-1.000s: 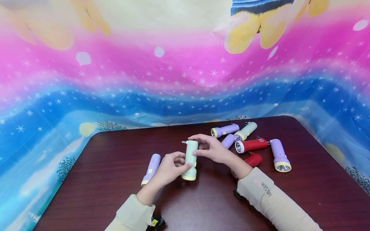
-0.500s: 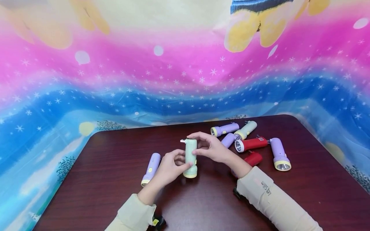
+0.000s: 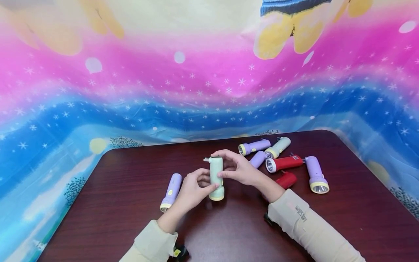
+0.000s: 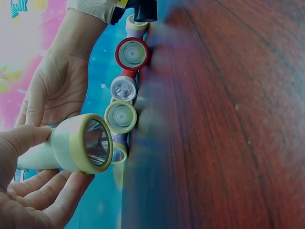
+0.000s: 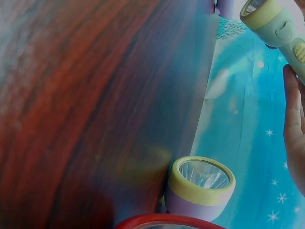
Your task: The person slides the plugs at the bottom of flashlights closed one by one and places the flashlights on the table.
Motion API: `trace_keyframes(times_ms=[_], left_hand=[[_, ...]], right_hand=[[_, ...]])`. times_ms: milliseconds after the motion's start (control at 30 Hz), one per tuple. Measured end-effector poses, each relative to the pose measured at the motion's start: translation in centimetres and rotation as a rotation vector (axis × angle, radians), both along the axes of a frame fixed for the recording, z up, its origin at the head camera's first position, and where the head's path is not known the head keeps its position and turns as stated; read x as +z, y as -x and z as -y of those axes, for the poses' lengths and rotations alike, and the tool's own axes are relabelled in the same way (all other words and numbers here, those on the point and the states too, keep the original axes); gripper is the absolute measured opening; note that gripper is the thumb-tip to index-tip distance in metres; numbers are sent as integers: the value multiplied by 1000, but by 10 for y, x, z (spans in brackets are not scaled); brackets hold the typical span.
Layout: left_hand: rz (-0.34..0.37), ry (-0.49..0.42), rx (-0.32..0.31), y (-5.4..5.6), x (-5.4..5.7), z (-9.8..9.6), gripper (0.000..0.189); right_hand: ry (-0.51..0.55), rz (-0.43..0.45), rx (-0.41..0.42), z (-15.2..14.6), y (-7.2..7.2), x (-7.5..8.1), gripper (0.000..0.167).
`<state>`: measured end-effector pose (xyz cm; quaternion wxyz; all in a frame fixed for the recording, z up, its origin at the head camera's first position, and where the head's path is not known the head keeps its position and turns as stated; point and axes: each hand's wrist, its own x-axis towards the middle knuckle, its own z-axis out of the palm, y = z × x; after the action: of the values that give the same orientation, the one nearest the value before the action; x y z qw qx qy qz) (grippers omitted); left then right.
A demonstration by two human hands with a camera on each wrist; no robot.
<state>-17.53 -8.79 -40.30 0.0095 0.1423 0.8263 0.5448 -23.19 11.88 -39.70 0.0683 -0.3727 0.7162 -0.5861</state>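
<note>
A pale green flashlight (image 3: 216, 178) with a yellow rim is held upright, lens end down, over the table. My left hand (image 3: 193, 189) pinches it near the head, thumb across the front. Higher up, my right hand (image 3: 240, 167) grips the tail end between thumb and fingers. Plug prongs (image 3: 206, 159) stick out leftward at its top. From the left wrist, the flashlight's reflector (image 4: 97, 143) shows, with the right hand (image 4: 66, 86) behind. In the right wrist view, the flashlight's head (image 5: 264, 14) and part of the right hand (image 5: 295, 129) appear at the right edge.
A purple flashlight (image 3: 171, 189) lies left of the left hand. Several more lie at the right: another green flashlight (image 3: 279, 146), a red flashlight (image 3: 286, 163) and a purple flashlight (image 3: 315, 173) among them. A patterned cloth (image 3: 196, 91) hangs behind the dark wooden table (image 3: 131, 189).
The green flashlight has risen slightly and turned a little in both hands. Its lower end has shifted a bit to the right, and both plug prongs show now. The other flashlights stay put.
</note>
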Motion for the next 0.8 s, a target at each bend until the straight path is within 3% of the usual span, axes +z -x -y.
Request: trace_keyframes(times_ms=[400,800], left_hand=[[-1,31,-2,-4,-2,0,33],[14,17,36,-5,-3,-5,34]], right_hand=[[4,41,10,0,0,-1,53],[-60,-6,33,-3,3,5,50]])
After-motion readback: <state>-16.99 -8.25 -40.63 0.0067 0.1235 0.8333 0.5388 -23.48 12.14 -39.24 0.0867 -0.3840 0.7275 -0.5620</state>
